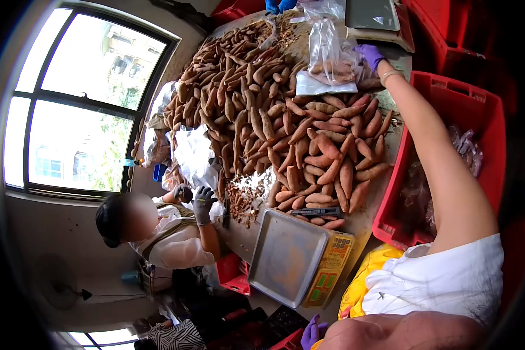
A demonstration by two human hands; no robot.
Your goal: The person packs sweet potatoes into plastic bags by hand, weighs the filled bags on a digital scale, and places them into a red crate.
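Observation:
My right hand [370, 56], in a purple glove, reaches across to the far end of the table. Its fingers are closed at the edge of a clear plastic bag [332, 67] with several sweet potatoes in it. Under the bag lies a flat pale sheet or stack of bags [324, 84]. A large heap of loose sweet potatoes [309, 140] spreads beside it. My left hand [312, 332], also purple-gloved, is low at the bottom edge, apart from the heap. Its visible fingers are extended, with nothing seen in them; part of it is hidden by my arm.
A yellow scale [332, 265] with a metal tray [286, 254] stands at the near table corner. Another scale [372, 14] is at the far end. A red crate [496, 125] holds clear bags. A co-worker's gloved hand [203, 204] is beside peelings and white plastic [193, 153].

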